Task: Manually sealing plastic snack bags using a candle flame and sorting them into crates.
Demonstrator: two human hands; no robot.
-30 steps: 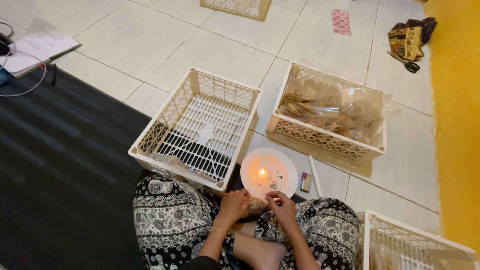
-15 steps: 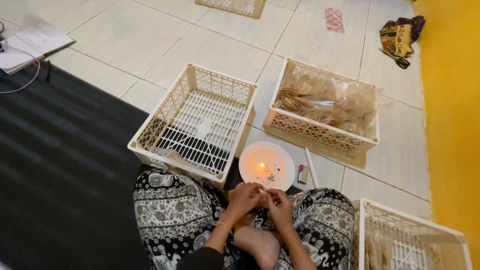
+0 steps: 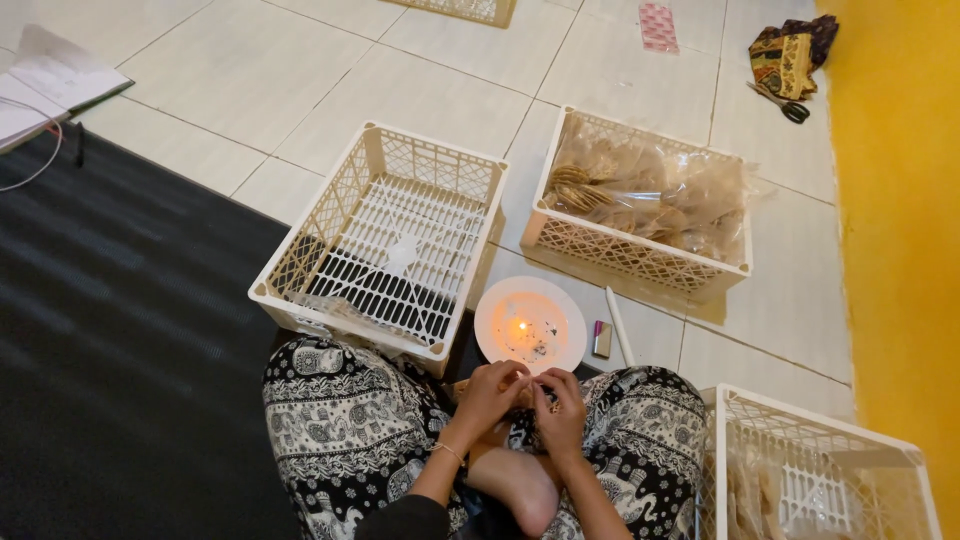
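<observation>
I sit cross-legged in patterned trousers. My left hand (image 3: 488,393) and my right hand (image 3: 560,412) meet over my lap, fingers pinched together on a small tan packet (image 3: 526,396) that is mostly hidden between them. Just beyond the hands stands a white plate (image 3: 500,350) with a small burning candle (image 3: 521,327) in its middle. A small lighter (image 3: 602,339) lies to the right of the plate.
An empty cream crate (image 3: 385,235) sits front left. A second crate (image 3: 640,260) ahead holds clear bags of snacks. A third crate (image 3: 810,425) stands at my right knee. A dark mat (image 3: 110,330) covers the floor on the left, a yellow wall (image 3: 900,200) rises on the right.
Both hands stay pinched together over my lap, just short of the plate. The camera has shifted a little, and the third crate shows more fully.
</observation>
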